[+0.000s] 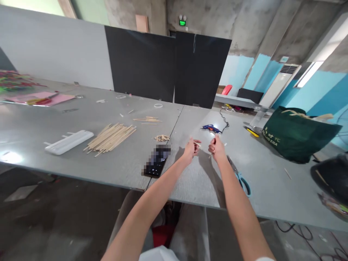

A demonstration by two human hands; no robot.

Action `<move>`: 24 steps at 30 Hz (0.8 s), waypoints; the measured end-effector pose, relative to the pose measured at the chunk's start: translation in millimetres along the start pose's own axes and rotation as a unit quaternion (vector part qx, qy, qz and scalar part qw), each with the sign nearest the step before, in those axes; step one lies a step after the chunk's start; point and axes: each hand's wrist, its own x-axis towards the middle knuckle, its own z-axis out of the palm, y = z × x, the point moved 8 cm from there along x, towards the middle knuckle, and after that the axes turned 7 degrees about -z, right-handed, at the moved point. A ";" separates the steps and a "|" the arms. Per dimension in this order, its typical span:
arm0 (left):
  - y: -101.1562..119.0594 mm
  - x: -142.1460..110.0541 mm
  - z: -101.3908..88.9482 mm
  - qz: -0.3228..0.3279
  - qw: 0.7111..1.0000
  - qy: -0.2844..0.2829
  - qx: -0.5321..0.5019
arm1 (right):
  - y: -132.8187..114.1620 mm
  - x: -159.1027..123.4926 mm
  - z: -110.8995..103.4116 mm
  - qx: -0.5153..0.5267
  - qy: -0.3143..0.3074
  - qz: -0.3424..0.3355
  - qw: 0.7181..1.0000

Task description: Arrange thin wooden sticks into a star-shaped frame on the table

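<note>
My left hand (191, 148) is closed in a pinch on a short wooden stick (198, 144) that pokes out to the right. Across a small gap, my right hand (215, 148) is also closed, and a thin pale stick (210, 156) shows below its fingers. Just beyond the hands lies a blue glue gun (211, 128), its cord trailing backward. Scissors (244, 184) with light blue handles rest beside my right forearm, partly covered by it. Left of my left hand are a small pile of joined or stacked short sticks (162, 138) and a phone (157, 163).
On the left lie a big bundle of wooden sticks (111, 139), a smaller group (149, 119) and a white plastic case (70, 142). A yellow cutter knife (252, 132) and a green bag (296, 134) are on the right. Black panels (144, 65) stand along the table's (187, 188) back.
</note>
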 end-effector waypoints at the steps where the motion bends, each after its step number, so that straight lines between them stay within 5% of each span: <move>1: -1.9 3.1 -3.1 -0.007 1.000 0.005 0.020 | 4.7 -2.4 5.0 -0.015 -0.022 0.014 1.000; 11: 4.1 9.6 -17.4 0.051 0.996 0.027 0.072 | 24.2 -35.8 44.1 -0.133 -0.186 0.055 0.972; 24: 4.1 1.7 -8.3 -0.003 0.999 -0.036 -0.015 | 10.3 -26.9 30.7 -0.158 -0.158 0.002 0.975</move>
